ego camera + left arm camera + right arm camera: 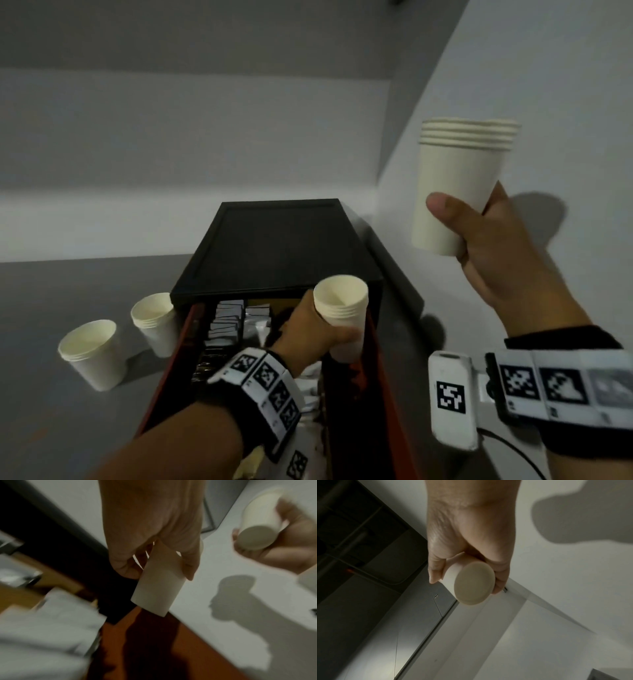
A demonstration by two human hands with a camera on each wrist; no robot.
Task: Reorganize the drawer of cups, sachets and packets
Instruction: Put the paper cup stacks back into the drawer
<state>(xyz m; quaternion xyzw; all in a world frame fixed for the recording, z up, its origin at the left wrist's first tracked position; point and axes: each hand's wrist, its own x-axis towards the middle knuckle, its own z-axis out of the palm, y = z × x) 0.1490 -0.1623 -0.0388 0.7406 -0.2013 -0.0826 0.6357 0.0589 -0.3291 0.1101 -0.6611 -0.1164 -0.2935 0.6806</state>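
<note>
Two cup stacks held, left hand (308,329) gripping one (340,318) over the drawer's right edge (373,342), right hand (496,246) gripping another (459,185) probably clear of everything

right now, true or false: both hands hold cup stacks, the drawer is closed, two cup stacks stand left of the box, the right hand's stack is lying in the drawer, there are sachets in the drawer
1. Both hands hold cup stacks. True: the left hand grips one paper cup stack, the right hand another stack.
2. The drawer is closed. False: it is pulled out of the black box.
3. Two cup stacks stand left of the box. True: near stack, far stack.
4. The right hand's stack lies in the drawer. False: it is held in the air, to the right of the box.
5. Sachets are in the drawer. True.
</note>
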